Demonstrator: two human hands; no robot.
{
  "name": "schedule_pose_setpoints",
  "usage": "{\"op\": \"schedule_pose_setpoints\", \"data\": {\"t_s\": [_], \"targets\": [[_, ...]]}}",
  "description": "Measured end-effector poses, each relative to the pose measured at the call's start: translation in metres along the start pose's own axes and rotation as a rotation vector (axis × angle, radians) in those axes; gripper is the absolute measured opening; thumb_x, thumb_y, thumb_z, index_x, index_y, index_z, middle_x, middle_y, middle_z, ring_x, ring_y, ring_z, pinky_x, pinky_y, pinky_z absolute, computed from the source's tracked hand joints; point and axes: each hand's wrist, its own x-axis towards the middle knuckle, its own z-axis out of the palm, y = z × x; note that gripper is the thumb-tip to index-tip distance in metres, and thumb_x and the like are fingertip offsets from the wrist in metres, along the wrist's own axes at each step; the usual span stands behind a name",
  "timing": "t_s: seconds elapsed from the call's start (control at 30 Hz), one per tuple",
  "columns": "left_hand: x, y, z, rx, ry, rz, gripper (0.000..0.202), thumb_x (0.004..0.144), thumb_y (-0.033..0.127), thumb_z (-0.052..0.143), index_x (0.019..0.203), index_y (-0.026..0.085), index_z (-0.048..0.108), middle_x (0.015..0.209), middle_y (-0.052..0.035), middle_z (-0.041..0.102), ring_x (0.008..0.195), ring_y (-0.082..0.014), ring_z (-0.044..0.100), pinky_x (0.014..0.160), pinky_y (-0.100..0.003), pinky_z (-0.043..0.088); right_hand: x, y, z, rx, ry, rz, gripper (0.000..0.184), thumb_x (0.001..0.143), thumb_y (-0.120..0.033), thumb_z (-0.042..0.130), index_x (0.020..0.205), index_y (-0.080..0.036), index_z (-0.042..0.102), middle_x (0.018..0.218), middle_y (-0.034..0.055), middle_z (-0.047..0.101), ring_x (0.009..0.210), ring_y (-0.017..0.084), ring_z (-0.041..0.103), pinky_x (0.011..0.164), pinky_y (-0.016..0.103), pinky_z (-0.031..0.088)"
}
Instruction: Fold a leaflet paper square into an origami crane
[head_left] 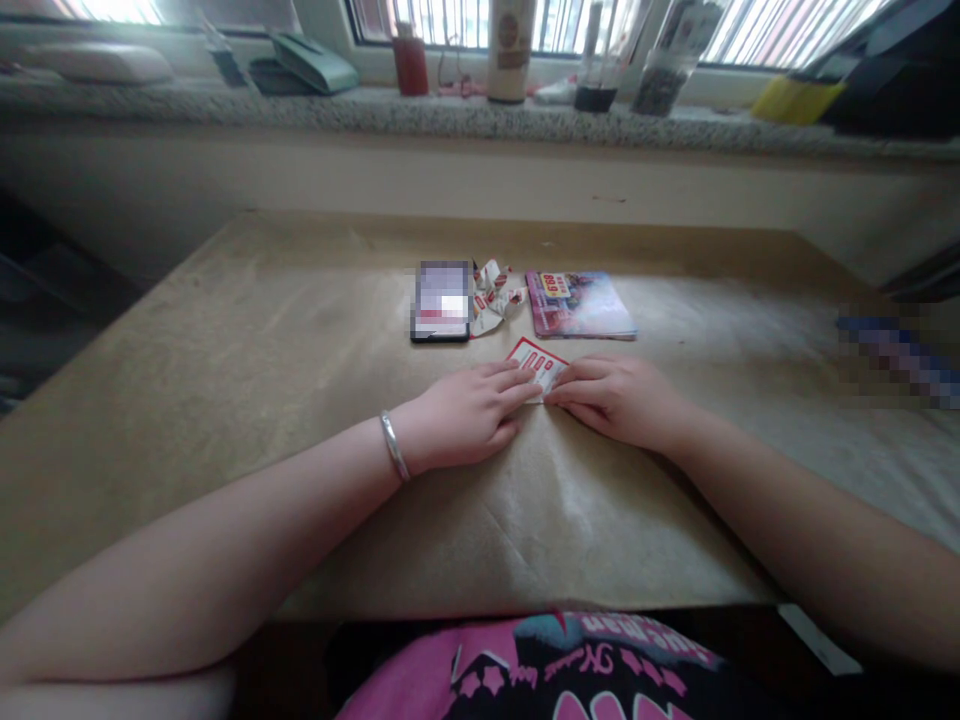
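A small piece of printed paper (541,360), white with red edges and red marks, lies on the table between my two hands. My left hand (472,412), with a silver bangle at its wrist, rests with fingers stretched out over the paper's left part. At the right corner and lower edge, my right hand (619,400) has its fingers bent and pressed together on the paper. Fingers of both hands cover parts of the sheet. Just beyond them are crumpled printed paper pieces (491,300), and a glossy pink and blue booklet (585,304) with a yellow label.
A phone or tablet (441,300) with a blurred-out screen lies left of the crumpled paper. The brown-covered table (262,330) meets a wall below a stone windowsill (420,112). Bottles, a green case (315,62) and a yellow object (799,98) stand on the sill.
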Motion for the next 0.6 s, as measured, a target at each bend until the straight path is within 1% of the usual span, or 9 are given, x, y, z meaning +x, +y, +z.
{"op": "schedule_pose_setpoints", "data": {"t_s": [0.13, 0.27, 0.37, 0.5, 0.6], "targets": [[0.0, 0.0, -0.001, 0.023, 0.016, 0.06, 0.041, 0.092, 0.025, 0.047, 0.131, 0.016, 0.053, 0.14, -0.0137, 0.052, 0.137, -0.0257, 0.042, 0.115, -0.041, 0.033, -0.001, -0.002, -0.003, -0.018, -0.034, 0.022, 0.027, 0.094, -0.031, 0.048, 0.1, -0.025, 0.074, 0.102, 0.0058, 0.073, 0.091, 0.019, 0.067, 0.08, 0.029, 0.048], [0.0, 0.0, -0.003, 0.05, 0.002, 0.09, 0.044, 0.09, 0.026, 0.048, 0.133, 0.017, 0.05, 0.14, -0.0145, 0.051, 0.138, -0.027, 0.04, 0.114, -0.042, 0.033, 0.001, -0.001, -0.003, 0.011, -0.021, 0.046, 0.027, 0.094, -0.029, 0.048, 0.098, -0.027, 0.075, 0.101, 0.005, 0.073, 0.089, 0.018, 0.067, 0.079, 0.028, 0.047], [0.0, 0.0, -0.004, 0.066, -0.006, 0.083, 0.043, 0.089, 0.025, 0.049, 0.131, 0.018, 0.052, 0.139, -0.0145, 0.052, 0.136, -0.0286, 0.042, 0.113, -0.044, 0.035, 0.001, -0.001, -0.005, 0.048, -0.022, 0.08, 0.028, 0.094, -0.028, 0.048, 0.095, -0.027, 0.076, 0.1, 0.0038, 0.074, 0.088, 0.017, 0.068, 0.078, 0.026, 0.047], [0.001, 0.0, -0.005, 0.054, -0.006, 0.073, 0.042, 0.089, 0.023, 0.047, 0.131, 0.019, 0.054, 0.139, -0.0144, 0.052, 0.136, -0.0281, 0.042, 0.113, -0.043, 0.036, 0.001, 0.001, -0.011, 0.039, -0.056, 0.082, 0.026, 0.092, -0.026, 0.05, 0.093, -0.027, 0.076, 0.099, 0.0027, 0.074, 0.087, 0.017, 0.068, 0.075, 0.026, 0.047], [0.001, -0.001, -0.004, 0.04, -0.021, 0.077, 0.045, 0.088, 0.021, 0.047, 0.133, 0.019, 0.053, 0.142, -0.0141, 0.049, 0.137, -0.0277, 0.041, 0.114, -0.043, 0.035, 0.0, 0.004, -0.016, 0.03, -0.077, 0.087, 0.024, 0.089, -0.024, 0.053, 0.091, -0.028, 0.077, 0.099, 0.0022, 0.075, 0.087, 0.017, 0.068, 0.077, 0.027, 0.048]]}}
